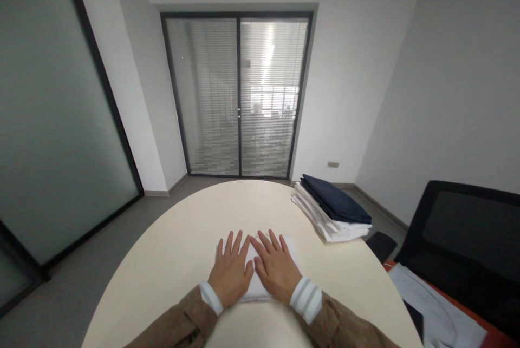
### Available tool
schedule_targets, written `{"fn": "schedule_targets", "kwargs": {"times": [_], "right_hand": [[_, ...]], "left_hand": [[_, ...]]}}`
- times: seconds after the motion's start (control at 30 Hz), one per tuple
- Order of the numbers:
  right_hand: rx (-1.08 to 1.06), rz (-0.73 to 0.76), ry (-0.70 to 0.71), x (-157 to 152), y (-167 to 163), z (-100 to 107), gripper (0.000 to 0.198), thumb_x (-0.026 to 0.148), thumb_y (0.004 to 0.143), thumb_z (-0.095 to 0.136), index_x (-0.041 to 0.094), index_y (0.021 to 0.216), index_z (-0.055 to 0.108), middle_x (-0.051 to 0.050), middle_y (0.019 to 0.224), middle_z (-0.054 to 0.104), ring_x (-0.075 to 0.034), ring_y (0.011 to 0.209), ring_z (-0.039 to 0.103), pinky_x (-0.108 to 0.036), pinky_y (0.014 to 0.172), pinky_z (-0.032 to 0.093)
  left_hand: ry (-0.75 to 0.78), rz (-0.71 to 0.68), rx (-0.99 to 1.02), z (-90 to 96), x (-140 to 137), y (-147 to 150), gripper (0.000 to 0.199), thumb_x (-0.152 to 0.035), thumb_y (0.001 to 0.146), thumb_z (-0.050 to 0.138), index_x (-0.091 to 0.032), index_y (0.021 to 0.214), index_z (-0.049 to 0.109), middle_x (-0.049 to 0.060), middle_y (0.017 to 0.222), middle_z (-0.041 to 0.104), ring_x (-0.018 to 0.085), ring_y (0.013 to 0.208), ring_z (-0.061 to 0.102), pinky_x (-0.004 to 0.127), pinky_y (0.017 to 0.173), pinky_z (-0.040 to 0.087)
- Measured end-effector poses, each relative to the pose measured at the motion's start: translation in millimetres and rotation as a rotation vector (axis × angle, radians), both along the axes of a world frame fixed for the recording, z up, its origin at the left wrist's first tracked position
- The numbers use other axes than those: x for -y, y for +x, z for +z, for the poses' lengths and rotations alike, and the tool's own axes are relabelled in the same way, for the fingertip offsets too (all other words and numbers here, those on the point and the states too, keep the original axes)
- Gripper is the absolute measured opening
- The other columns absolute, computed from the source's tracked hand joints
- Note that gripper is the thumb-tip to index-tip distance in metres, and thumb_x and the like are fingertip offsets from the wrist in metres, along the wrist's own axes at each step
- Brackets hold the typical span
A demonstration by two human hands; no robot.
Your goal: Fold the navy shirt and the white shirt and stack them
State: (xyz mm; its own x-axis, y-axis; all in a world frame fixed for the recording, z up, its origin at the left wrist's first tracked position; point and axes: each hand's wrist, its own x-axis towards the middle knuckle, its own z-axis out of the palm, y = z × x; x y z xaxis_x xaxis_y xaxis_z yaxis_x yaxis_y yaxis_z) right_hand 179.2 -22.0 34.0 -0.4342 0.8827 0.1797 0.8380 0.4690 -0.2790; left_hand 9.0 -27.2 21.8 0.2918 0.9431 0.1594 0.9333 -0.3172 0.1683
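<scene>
A folded white cloth point(255, 286) lies on the round cream table point(170, 261) in front of me. My left hand point(231, 271) rests flat on its left part, fingers stretched out and slightly spread. On the right part, my right hand point(278, 268) lies palm down in the same way, its fingers apart. The two index fingertips come close together near the cloth's far edge. Both hands cover much of the cloth, so its exact kind cannot be made out. Neither hand grips anything.
A stack of folded white fabric point(325, 223) with dark navy folded fabric point(337, 199) on top sits at the table's right far edge. To the right stands a black mesh chair point(467, 245), with white cloth point(436, 304) on its seat. Glass panels with blinds point(239, 99) are beyond.
</scene>
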Motion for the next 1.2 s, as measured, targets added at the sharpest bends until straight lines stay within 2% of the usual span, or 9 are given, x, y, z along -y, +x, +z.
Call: {"fn": "schedule_targets", "kwargs": {"times": [0.1,0.27,0.43,0.57,0.67,0.83,0.93,1.07,1.2], "right_hand": [[0.02,-0.07,0.001,2.9,0.4,-8.8,0.057,0.043,0.095,0.041,0.035,0.151,0.031,-0.004,0.159,0.029,-0.036,0.148,0.013,-0.062,0.115,0.007],[0.025,-0.18,-0.032,3.0,0.4,-9.4,0.061,0.049,0.092,0.045,0.032,0.15,0.036,-0.007,0.159,0.029,-0.037,0.147,0.015,-0.062,0.115,0.006],[-0.031,-0.174,-0.079,-0.3,3.0,-11.3,0.065,0.056,0.091,0.043,0.027,0.149,0.038,-0.011,0.154,0.039,-0.037,0.143,0.027,-0.059,0.115,0.009],[-0.074,-0.175,-0.098,-4.9,6.1,-15.6,0.067,0.058,0.09,0.044,0.024,0.148,0.041,-0.011,0.152,0.041,-0.036,0.143,0.029,-0.057,0.116,0.009],[-0.095,-0.259,-0.102,-7.1,8.8,-19.5,0.066,0.059,0.09,0.043,0.024,0.147,0.043,-0.012,0.154,0.037,-0.037,0.145,0.024,-0.06,0.115,0.009],[-0.128,-0.425,-0.098,-11.2,20.9,-27.6,0.075,0.063,0.089,0.042,0.017,0.148,0.041,-0.018,0.157,0.028,-0.04,0.146,0.018,-0.058,0.113,0.02],[-0.172,-0.446,-0.1,-15.5,32.5,-34.2,0.081,0.061,0.088,0.045,0.011,0.15,0.034,-0.02,0.155,0.032,-0.039,0.146,0.021,-0.055,0.116,0.019],[-0.294,-0.433,-0.094,-21.9,47.2,-44.0,0.079,0.055,0.085,0.051,0.011,0.149,0.033,-0.02,0.149,0.041,-0.038,0.143,0.027,-0.054,0.118,0.019],[-0.588,-0.368,-0.102,-29.7,58.7,-50.4,0.081,0.05,0.076,0.064,0.017,0.144,0.035,-0.018,0.138,0.049,-0.036,0.133,0.044,-0.053,0.115,0.029]], "left_hand": [[-0.027,0.061,0.013,-3.0,4.7,3.7,0.061,-0.037,0.094,0.037,-0.025,0.153,0.03,0.008,0.162,0.019,0.037,0.149,0.009,0.064,0.115,0.012],[-0.124,0.143,0.076,-3.7,3.4,4.1,0.062,-0.047,0.093,0.038,-0.031,0.153,0.027,0.007,0.163,0.015,0.04,0.148,0.005,0.066,0.112,0.017],[-0.065,0.107,0.139,-12.8,-2.0,-2.1,0.062,-0.048,0.094,0.035,-0.024,0.151,0.035,0.012,0.157,0.032,0.039,0.148,0.013,0.061,0.114,0.018],[-0.003,0.094,0.189,-19.9,-5.7,-5.6,0.061,-0.048,0.094,0.037,-0.021,0.148,0.041,0.014,0.15,0.043,0.039,0.143,0.025,0.059,0.113,0.022],[0.024,0.128,0.205,-21.7,-9.0,-9.8,0.06,-0.048,0.095,0.036,-0.015,0.145,0.045,0.017,0.145,0.049,0.036,0.14,0.033,0.055,0.113,0.025],[0.062,0.23,0.222,-24.2,-17.7,-25.8,0.055,-0.042,0.094,0.04,-0.007,0.134,0.054,0.022,0.134,0.054,0.034,0.129,0.046,0.052,0.111,0.029],[0.082,0.16,0.355,-28.2,-25.1,-37.2,0.043,-0.031,0.091,0.044,-0.007,0.123,0.058,0.02,0.12,0.058,0.029,0.118,0.053,0.046,0.108,0.036],[0.083,0.057,0.687,-29.8,-31.5,-45.6,0.029,-0.025,0.085,0.047,-0.015,0.109,0.059,0.012,0.11,0.059,0.025,0.111,0.057,0.043,0.106,0.039],[0.084,0.109,0.973,-20.3,-31.4,-44.4,0.026,-0.032,0.081,0.055,-0.019,0.103,0.057,0.008,0.104,0.062,0.025,0.101,0.061,0.045,0.1,0.044]]}}
